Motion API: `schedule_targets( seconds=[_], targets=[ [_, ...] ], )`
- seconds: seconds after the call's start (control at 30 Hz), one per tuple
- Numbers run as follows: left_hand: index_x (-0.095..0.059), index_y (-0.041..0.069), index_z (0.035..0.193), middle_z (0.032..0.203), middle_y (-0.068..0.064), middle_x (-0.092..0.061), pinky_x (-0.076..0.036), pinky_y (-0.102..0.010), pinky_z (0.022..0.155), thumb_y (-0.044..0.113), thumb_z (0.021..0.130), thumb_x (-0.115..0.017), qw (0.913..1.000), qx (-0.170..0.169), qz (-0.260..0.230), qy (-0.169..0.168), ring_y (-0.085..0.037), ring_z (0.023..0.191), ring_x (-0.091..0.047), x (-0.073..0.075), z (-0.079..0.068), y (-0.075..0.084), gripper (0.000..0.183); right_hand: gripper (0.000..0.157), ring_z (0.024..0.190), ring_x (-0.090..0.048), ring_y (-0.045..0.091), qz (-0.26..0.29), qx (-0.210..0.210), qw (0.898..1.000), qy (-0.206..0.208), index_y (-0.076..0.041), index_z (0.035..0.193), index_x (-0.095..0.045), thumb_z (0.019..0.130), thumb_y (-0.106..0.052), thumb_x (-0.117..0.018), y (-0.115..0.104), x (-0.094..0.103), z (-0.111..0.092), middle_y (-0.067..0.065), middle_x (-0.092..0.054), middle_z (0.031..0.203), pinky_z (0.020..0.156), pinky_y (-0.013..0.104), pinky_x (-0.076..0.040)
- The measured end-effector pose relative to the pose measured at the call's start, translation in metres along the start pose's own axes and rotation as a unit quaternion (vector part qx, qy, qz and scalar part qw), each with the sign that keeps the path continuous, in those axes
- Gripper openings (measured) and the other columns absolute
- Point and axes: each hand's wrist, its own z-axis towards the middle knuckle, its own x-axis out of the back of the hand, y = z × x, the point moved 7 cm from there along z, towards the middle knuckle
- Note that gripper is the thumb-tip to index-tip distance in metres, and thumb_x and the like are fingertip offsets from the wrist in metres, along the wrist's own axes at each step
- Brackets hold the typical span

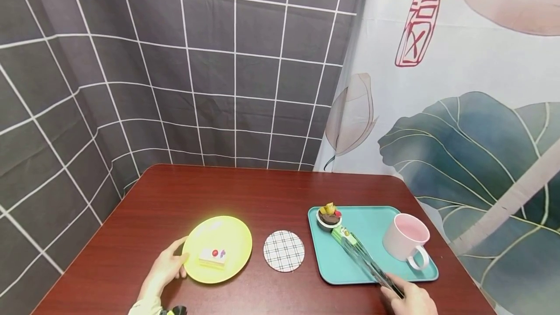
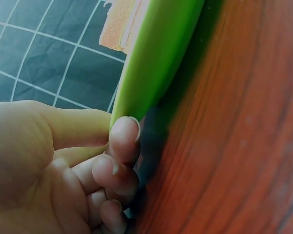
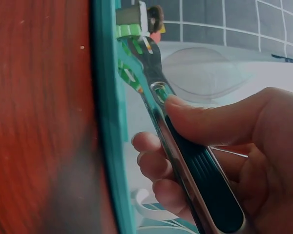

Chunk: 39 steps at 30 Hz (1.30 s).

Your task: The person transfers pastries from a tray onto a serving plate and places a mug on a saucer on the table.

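1. Your left hand (image 1: 164, 267) pinched the near-left rim of the yellow plate (image 1: 229, 235), which bore a cherry-topped cake slice (image 1: 212, 257).
2. Your right hand (image 1: 413, 298) was wrapped around the serving tongs (image 3: 200, 170), well apart from your left.
3. The green cake piece (image 1: 344, 234) lay at the tongs' tips, on the teal tray's (image 1: 367, 218) left side, just beside the chocolate tart (image 1: 329, 218); whether the tips gripped it, I could not tell.
4. The tongs' long axis ran forward and leftward from your right hand, the nearer one, to that green piece; the plate lay farther left, past the plaid coaster (image 1: 284, 251).
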Motion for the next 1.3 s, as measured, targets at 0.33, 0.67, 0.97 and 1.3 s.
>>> schedule_targets(
  seconds=[0.33, 0.67, 0.97, 1.3],
  targets=[
    [-0.040, -0.005, 0.141, 0.051, -0.001, -0.051, -0.039, -0.023, 0.048, 0.005, 0.092, -0.050, 0.9999, -0.011, 0.003, -0.004, -0.011, 0.046, -0.046, 0.001, -0.002, 0.001, 0.050, 0.053, 0.084, -0.066, 0.036, 0.003, 0.007, 1.000, 0.007, -0.011, 0.127, -0.063, 0.082, -0.040, -0.071, -0.005, 0.014, -0.014, 0.029, -0.066, 0.110, 0.070, 0.048, -0.050],
    [-0.041, -0.004, 0.141, 0.050, -0.001, -0.050, -0.039, -0.022, 0.049, 0.005, 0.092, -0.050, 0.9999, -0.012, -0.001, -0.011, -0.011, 0.046, -0.046, 0.000, -0.002, 0.002, 0.050, 0.053, 0.083, -0.067, 0.035, 0.016, 0.032, 0.998, 0.047, -0.016, 0.124, -0.067, 0.080, -0.046, -0.072, -0.020, 0.023, -0.023, 0.026, -0.069, 0.106, 0.068, 0.045, -0.049],
    [-0.039, -0.005, 0.141, 0.048, -0.001, -0.050, -0.038, -0.023, 0.048, 0.006, 0.092, -0.050, 0.9999, -0.008, -0.006, -0.012, -0.012, 0.046, -0.047, 0.000, 0.001, 0.001, 0.052, 0.039, 0.094, -0.067, 0.039, 0.033, 0.077, 0.992, 0.097, -0.019, 0.119, -0.071, 0.083, -0.034, -0.072, -0.048, 0.023, -0.031, 0.018, -0.070, 0.112, 0.077, 0.049, -0.050],
    [-0.041, -0.005, 0.140, 0.048, -0.001, -0.049, -0.037, -0.023, 0.048, 0.006, 0.092, -0.050, 0.9999, -0.013, 0.001, -0.010, -0.012, 0.046, -0.046, 0.000, 0.002, 0.000, 0.050, 0.030, 0.089, -0.070, 0.034, 0.066, 0.152, 0.970, 0.176, -0.018, 0.109, -0.075, 0.079, -0.024, -0.077, -0.080, 0.018, -0.040, 0.010, -0.075, 0.101, 0.073, 0.044, -0.051]
  ],
)
